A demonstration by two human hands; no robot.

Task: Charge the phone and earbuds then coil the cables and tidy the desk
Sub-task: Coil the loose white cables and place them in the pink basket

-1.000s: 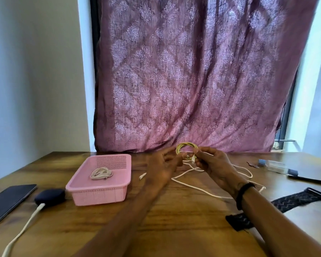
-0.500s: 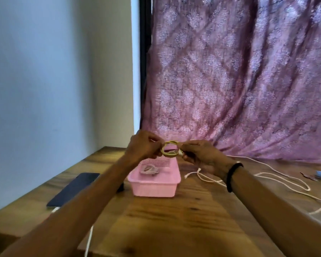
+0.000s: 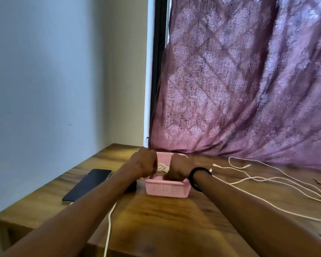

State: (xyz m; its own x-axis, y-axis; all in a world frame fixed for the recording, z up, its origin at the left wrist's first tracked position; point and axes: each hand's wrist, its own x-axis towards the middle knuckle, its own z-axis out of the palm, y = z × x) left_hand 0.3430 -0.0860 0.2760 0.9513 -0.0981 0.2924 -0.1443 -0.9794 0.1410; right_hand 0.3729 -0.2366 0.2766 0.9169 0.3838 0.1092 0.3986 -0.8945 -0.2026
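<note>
both my hands were down in the pink basket near the back of the wooden desk. my left hand was curled into a loose fist over the basket's left side, knuckles up, and my right hand was curled the same way over its right side, a black band round that wrist. between the two fists a bit of coiled cable showed, pale with a yellowish turn, lying inside the basket. my fingers were folded under and hidden from me, so i could not tell whether either hand was pinching the coil or only resting by it.

the phone lay flat and dark-screened on the desk to the left of the basket, apart from it. a dark rounded thing sat just beside the basket's left wall, mostly behind my left forearm, too hidden to name. a white cable ran from under that forearm toward the near edge of the desk. a long white cable lay loose and uncoiled across the right side of the desk. a patterned purple curtain hung behind the desk.
</note>
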